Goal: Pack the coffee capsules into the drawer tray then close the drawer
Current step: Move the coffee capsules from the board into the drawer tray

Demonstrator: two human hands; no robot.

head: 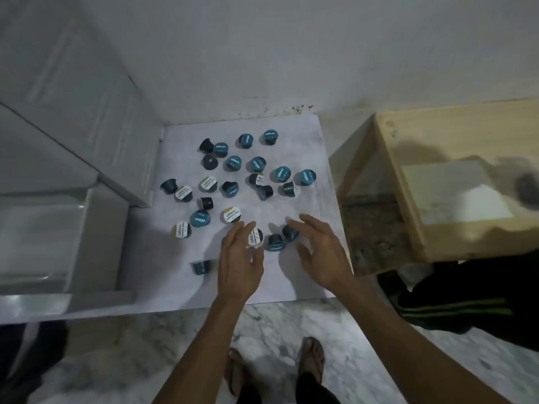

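Several dark coffee capsules with teal or white-and-yellow lids lie scattered on a white sheet [306, 141] on the floor. A white plastic drawer [96, 228] stands pulled out at the left, its tray inside mostly out of sight. My left hand [240, 263] hovers open beside a white-lidded capsule [255, 237]. My right hand [318, 252] is open too, fingers spread over a teal capsule [275, 242] and another dark capsule [289, 232]. Neither hand holds anything.
A white drawer cabinet [87, 97] rises at the left. A wooden box [408, 199] with a pale carton [455, 193] on it sits at the right, dark cloth [466, 298] below it. My sandalled feet [312, 357] stand on marble floor.
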